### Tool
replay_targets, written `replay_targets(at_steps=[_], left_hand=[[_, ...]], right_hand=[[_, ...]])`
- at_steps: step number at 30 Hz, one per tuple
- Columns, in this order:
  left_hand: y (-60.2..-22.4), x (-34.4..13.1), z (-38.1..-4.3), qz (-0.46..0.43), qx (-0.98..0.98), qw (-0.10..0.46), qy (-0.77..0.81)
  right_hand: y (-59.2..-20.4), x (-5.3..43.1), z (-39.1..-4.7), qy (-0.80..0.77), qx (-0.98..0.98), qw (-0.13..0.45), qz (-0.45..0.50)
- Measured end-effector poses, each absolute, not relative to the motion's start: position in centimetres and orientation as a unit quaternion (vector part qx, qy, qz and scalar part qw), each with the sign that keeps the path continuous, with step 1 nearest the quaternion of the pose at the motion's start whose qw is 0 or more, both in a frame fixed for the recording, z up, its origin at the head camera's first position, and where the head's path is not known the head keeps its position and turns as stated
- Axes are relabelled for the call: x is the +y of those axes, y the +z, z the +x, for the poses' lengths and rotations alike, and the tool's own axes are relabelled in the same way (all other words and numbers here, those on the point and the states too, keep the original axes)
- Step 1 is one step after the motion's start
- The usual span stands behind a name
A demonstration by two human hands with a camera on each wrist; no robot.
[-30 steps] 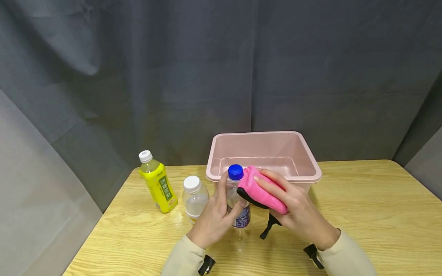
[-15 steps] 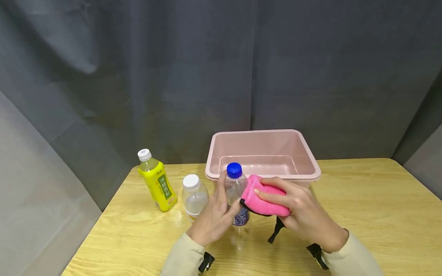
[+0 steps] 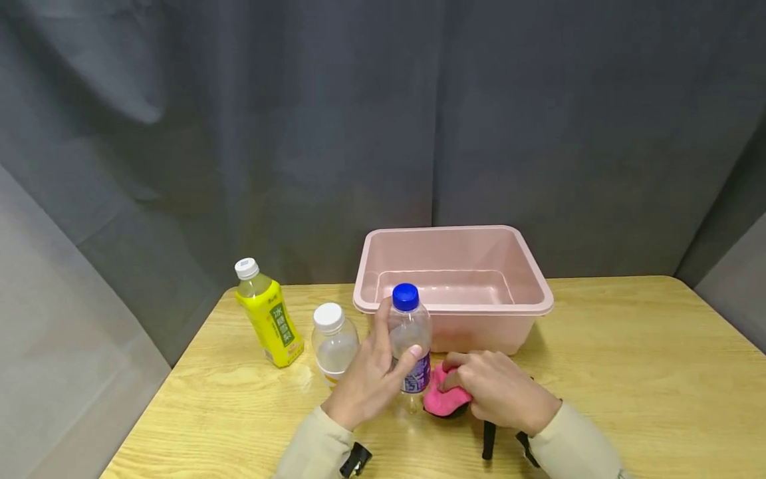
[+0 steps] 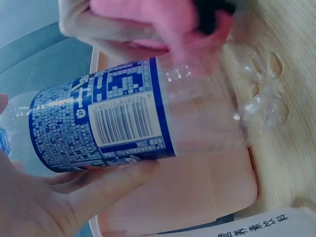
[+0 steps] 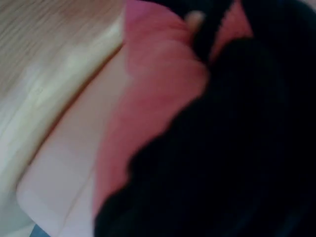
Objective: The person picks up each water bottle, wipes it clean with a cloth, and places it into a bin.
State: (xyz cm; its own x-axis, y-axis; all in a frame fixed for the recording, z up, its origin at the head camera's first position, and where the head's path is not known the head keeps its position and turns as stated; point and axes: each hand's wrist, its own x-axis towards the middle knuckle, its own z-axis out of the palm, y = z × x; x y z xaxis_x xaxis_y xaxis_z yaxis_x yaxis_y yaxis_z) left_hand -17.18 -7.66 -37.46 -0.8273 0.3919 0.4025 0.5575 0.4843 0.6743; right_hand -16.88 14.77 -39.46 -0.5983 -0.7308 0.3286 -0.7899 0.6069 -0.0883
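Observation:
A clear plastic bottle (image 3: 410,332) with a blue cap and a blue-purple label stands upright on the table. My left hand (image 3: 372,379) holds it from the left, the thumb across its front. In the left wrist view the label's barcode and the bottle's clear base show. My right hand (image 3: 503,389) grips a bunched pink cloth (image 3: 445,396) with black edging at the bottle's lower right side. Close up in the left wrist view, the pink cloth (image 4: 163,22) overlaps the clear lower part of the bottle. Dark material hides most of the right wrist view.
A pink plastic bin (image 3: 485,329) stands behind the hands. Left of the held bottle is a clear white-capped bottle (image 3: 335,349), partly behind the left hand. Farther left stands a yellow-labelled bottle (image 3: 276,326). A grey curtain (image 3: 335,133) hangs behind the wooden table (image 3: 628,372).
My right hand has moved down with the pink cloth, from the bottle's upper part to near its base. The left hand and bottle stay about where they were.

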Motion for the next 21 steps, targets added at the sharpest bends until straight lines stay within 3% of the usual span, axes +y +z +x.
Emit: replay_targets(at_steps=[5, 13, 21], left_hand=[[-37.6, -7.8, -17.2, -0.279, -0.856, 0.094, -0.426], [-37.9, -8.0, -17.0, -0.277, -0.857, 0.098, -0.424], [-37.9, -7.7, -17.2, -0.272, -0.859, 0.093, -0.423]], right_hand=[[-40.3, 14.5, -16.9, 0.104, -0.892, 0.103, 0.428], [-40.5, 14.4, -16.9, 0.120, -0.890, 0.105, 0.427], [-39.3, 14.5, -16.8, 0.144, -0.877, 0.208, 0.408]])
